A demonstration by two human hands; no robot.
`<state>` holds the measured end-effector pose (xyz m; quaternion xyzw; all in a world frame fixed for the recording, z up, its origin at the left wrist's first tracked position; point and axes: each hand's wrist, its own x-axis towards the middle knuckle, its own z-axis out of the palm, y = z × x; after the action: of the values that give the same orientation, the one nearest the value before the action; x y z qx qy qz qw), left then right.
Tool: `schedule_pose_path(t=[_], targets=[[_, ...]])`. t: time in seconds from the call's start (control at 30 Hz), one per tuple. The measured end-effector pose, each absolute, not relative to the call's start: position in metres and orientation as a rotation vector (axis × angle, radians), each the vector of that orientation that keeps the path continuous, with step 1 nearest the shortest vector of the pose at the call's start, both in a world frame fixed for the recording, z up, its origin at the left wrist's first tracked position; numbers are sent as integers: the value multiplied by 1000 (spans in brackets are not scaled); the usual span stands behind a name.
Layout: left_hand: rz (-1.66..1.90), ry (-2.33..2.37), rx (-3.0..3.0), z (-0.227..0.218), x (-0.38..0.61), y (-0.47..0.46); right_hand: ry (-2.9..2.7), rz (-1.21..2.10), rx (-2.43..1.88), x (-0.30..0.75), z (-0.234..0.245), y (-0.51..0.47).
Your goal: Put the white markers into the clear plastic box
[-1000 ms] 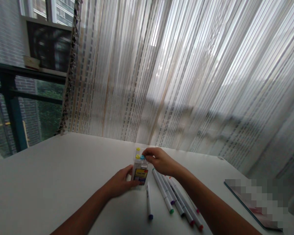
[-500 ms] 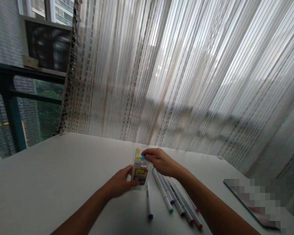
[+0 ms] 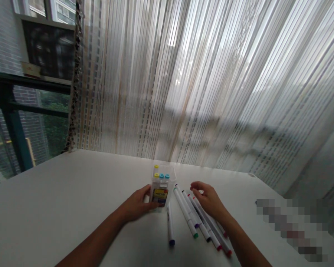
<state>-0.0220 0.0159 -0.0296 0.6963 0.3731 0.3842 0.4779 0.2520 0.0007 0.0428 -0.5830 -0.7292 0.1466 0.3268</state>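
The clear plastic box [image 3: 172,188] stands upright toward the far middle of the counter [image 3: 72,207], a smooth, matte white surface. It is rectangular, open at the top and thin-walled, with a yellow-and-dark printed label [image 3: 160,196] on its near face. Four markers stand inside: two with yellow caps [image 3: 156,175] along the left, one behind the other, and two with light-blue caps [image 3: 167,176] in the near row.

The left hand [image 3: 137,205] grips the box at its near left corner — thumb laid across the lower label, fingers closed against the left wall. The right hand [image 3: 208,200] holds nothing; its fingers are loosely curled and slightly spread above loose markers [image 3: 189,215]. These are long, white and straight-barrelled, lying roughly parallel, with green, purple, dark and red ends. One dark-blue-ended marker [image 3: 170,226] lies apart, just nearer than the box.

Beyond the counter hangs a sheer, pleated curtain [image 3: 183,92] — striped, with dashed woven lines.
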Motion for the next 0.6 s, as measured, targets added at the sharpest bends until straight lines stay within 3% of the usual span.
schedule_pose_path(t=[0.17, 0.6], targets=[[945, 887, 1693, -32, -24, 17, -1919, 167, -1683, 262, 10, -4], [917, 892, 1627, -37, -28, 16, -1978, 195, -1859, 269, 6, -10]])
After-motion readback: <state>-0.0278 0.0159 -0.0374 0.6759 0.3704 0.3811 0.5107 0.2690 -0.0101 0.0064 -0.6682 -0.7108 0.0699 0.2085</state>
